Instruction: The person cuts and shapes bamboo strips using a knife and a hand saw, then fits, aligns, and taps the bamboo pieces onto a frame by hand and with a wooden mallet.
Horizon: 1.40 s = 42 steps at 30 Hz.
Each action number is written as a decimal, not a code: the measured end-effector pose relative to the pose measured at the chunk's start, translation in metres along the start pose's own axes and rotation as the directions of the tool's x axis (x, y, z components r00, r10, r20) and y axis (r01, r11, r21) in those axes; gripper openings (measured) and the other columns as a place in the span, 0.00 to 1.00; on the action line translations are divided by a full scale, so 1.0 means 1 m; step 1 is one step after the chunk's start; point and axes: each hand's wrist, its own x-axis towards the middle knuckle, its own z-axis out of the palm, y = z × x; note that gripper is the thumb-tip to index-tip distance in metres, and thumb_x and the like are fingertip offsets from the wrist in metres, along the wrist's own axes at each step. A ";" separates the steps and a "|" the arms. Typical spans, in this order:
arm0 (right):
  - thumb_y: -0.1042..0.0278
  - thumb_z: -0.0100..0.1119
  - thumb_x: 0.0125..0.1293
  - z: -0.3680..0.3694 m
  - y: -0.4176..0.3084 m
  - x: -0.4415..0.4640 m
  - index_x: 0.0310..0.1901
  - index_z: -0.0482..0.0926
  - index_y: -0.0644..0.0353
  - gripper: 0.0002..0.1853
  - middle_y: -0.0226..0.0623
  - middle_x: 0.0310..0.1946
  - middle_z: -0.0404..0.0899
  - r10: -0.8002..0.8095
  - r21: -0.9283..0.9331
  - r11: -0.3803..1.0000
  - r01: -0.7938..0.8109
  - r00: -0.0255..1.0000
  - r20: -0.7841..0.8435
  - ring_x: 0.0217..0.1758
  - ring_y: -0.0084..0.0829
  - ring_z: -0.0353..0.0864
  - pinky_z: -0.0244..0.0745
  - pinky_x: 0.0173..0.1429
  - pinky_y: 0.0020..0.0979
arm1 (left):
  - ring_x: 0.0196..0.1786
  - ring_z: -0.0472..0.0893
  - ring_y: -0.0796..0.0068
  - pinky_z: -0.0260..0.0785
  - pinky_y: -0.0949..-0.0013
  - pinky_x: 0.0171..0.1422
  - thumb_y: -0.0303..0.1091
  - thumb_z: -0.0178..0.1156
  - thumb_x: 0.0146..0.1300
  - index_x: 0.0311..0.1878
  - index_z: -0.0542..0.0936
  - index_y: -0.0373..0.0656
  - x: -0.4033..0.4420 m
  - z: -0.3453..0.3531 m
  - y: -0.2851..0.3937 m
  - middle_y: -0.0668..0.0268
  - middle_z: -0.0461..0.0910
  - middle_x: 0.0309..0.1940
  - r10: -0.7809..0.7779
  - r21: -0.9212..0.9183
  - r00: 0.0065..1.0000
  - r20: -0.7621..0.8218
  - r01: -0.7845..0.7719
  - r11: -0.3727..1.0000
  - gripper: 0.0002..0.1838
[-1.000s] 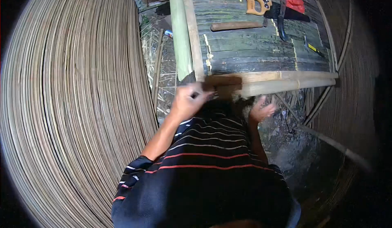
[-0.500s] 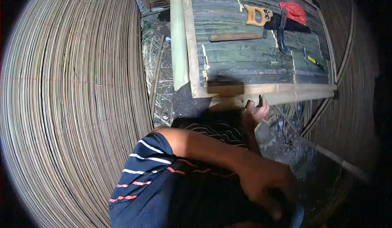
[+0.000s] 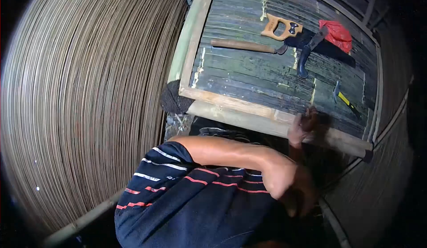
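Note:
My left arm crosses in front of my body, and my left hand [image 3: 293,190] hangs low at my right side, its fingers lost in shadow. Over the near right edge of the bamboo-slat table [image 3: 249,105], my right hand [image 3: 304,126] has its fingers loosely bent and partly shaded, with nothing visible in them. Beyond it on the slats lie a hammer with a yellow and black handle [image 3: 347,102], a curved dark-handled tool [image 3: 304,61], a wooden-handled saw [image 3: 276,27] and a wooden-handled blade [image 3: 243,46].
A red plastic bag [image 3: 338,35] lies beside the saw blade. To the left stands a large wall of thin upright sticks [image 3: 98,79]. Dark cloth [image 3: 174,99] wraps the table's near left corner. A pole [image 3: 336,223] slants at the lower right.
The view has turned, so the table appears tilted. My left hand has gone from the table's near edge across my body to my right side. My right hand has moved right, over the edge.

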 end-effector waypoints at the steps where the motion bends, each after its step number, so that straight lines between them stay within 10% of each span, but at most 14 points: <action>1: 0.60 0.60 0.76 -0.008 0.008 0.011 0.72 0.65 0.68 0.31 0.49 0.66 0.71 -0.050 -0.065 0.997 0.049 0.999 -0.006 0.70 0.43 0.70 0.66 0.73 0.47 | 0.47 0.83 0.45 0.75 0.51 0.51 0.37 0.68 0.69 0.48 0.83 0.37 0.008 0.006 -0.005 0.50 0.85 0.42 0.092 0.047 0.994 -0.064 -0.089 0.995 0.13; 7: 0.56 0.54 0.79 -0.029 0.006 0.039 0.73 0.65 0.68 0.30 0.51 0.65 0.72 -0.048 -0.197 0.979 0.042 0.998 -0.026 0.66 0.46 0.73 0.66 0.72 0.45 | 0.45 0.86 0.52 0.76 0.55 0.50 0.33 0.67 0.70 0.44 0.86 0.37 0.039 0.007 -0.026 0.50 0.86 0.39 0.183 0.182 0.978 -0.103 -0.162 0.970 0.09; 10: 0.59 0.54 0.79 -0.028 -0.004 0.036 0.72 0.67 0.69 0.28 0.52 0.65 0.75 -0.073 -0.196 0.979 0.060 0.996 -0.057 0.64 0.46 0.75 0.67 0.71 0.45 | 0.43 0.85 0.51 0.75 0.54 0.47 0.32 0.66 0.70 0.43 0.85 0.34 0.034 -0.005 0.003 0.47 0.86 0.37 -0.025 0.042 0.998 -0.056 0.027 0.999 0.09; 12: 0.60 0.54 0.79 -0.025 -0.009 0.036 0.70 0.69 0.70 0.27 0.51 0.63 0.76 -0.088 -0.211 0.975 0.070 0.993 -0.079 0.63 0.47 0.75 0.68 0.69 0.45 | 0.36 0.82 0.49 0.72 0.53 0.41 0.31 0.58 0.75 0.36 0.79 0.30 0.027 -0.018 0.036 0.47 0.83 0.32 -0.505 0.132 0.856 0.109 0.491 0.861 0.13; 18: 0.61 0.56 0.76 -0.022 -0.013 0.062 0.70 0.69 0.69 0.27 0.50 0.60 0.78 -0.146 -0.233 0.964 0.130 0.988 -0.054 0.62 0.45 0.75 0.69 0.67 0.45 | 0.34 0.85 0.60 0.74 0.56 0.42 0.34 0.67 0.67 0.36 0.84 0.28 0.020 -0.014 0.022 0.47 0.85 0.30 -0.214 -0.198 0.975 -0.068 0.197 0.960 0.14; 21: 0.66 0.57 0.73 -0.022 -0.012 0.089 0.70 0.69 0.68 0.27 0.50 0.61 0.77 -0.179 -0.181 0.970 0.164 0.981 -0.069 0.63 0.44 0.75 0.69 0.67 0.43 | 0.42 0.85 0.53 0.73 0.51 0.46 0.34 0.66 0.67 0.43 0.86 0.32 0.030 -0.035 0.024 0.44 0.85 0.33 -0.410 0.176 0.912 0.020 0.401 0.899 0.12; 24: 0.58 0.57 0.74 -0.022 -0.004 0.116 0.68 0.70 0.66 0.27 0.45 0.56 0.79 -0.268 -0.187 0.950 0.250 0.960 -0.078 0.57 0.43 0.74 0.66 0.64 0.44 | 0.44 0.85 0.51 0.74 0.49 0.50 0.37 0.68 0.63 0.41 0.88 0.36 0.047 -0.042 0.029 0.43 0.84 0.31 -0.268 0.320 0.963 0.008 0.252 0.913 0.13; 25: 0.55 0.58 0.75 -0.019 -0.004 0.121 0.67 0.71 0.66 0.28 0.43 0.55 0.79 -0.255 -0.171 0.956 0.237 0.962 -0.098 0.57 0.42 0.73 0.65 0.64 0.43 | 0.32 0.83 0.45 0.75 0.51 0.37 0.29 0.68 0.48 0.33 0.85 0.33 0.051 -0.042 0.025 0.48 0.83 0.25 -0.171 0.491 0.985 -0.028 0.162 0.856 0.10; 32: 0.57 0.62 0.72 -0.007 0.002 0.164 0.67 0.73 0.65 0.28 0.43 0.53 0.80 -0.258 -0.275 0.935 0.226 0.962 -0.085 0.56 0.46 0.76 0.67 0.63 0.45 | 0.33 0.81 0.47 0.72 0.51 0.36 0.27 0.66 0.54 0.29 0.79 0.34 0.083 -0.036 -0.007 0.51 0.79 0.25 0.173 0.436 0.974 -0.143 -0.095 0.895 0.07; 35: 0.59 0.67 0.70 -0.005 0.027 0.224 0.64 0.77 0.64 0.26 0.47 0.52 0.81 -0.196 -0.278 0.947 0.159 0.974 -0.112 0.55 0.46 0.80 0.73 0.61 0.45 | 0.36 0.81 0.48 0.71 0.51 0.38 0.28 0.67 0.59 0.31 0.79 0.33 0.080 -0.030 0.000 0.51 0.81 0.31 0.109 0.389 0.895 -0.431 0.075 0.918 0.08; 38: 0.55 0.71 0.68 0.000 0.057 0.293 0.63 0.80 0.60 0.27 0.54 0.53 0.82 0.136 -0.255 0.956 -0.143 0.990 -0.045 0.60 0.53 0.80 0.73 0.66 0.46 | 0.40 0.82 0.49 0.73 0.55 0.42 0.27 0.67 0.64 0.35 0.81 0.32 0.047 -0.058 0.052 0.51 0.81 0.35 -0.105 0.149 0.976 -0.189 0.134 0.980 0.07; 42: 0.50 0.72 0.65 0.024 0.131 0.378 0.73 0.73 0.54 0.37 0.57 0.68 0.72 0.086 -0.529 0.849 -0.015 0.990 0.109 0.69 0.57 0.75 0.73 0.71 0.47 | 0.39 0.83 0.54 0.73 0.58 0.44 0.28 0.68 0.67 0.46 0.83 0.32 0.022 -0.062 0.051 0.54 0.82 0.35 -0.090 0.075 0.956 -0.279 0.115 0.991 0.09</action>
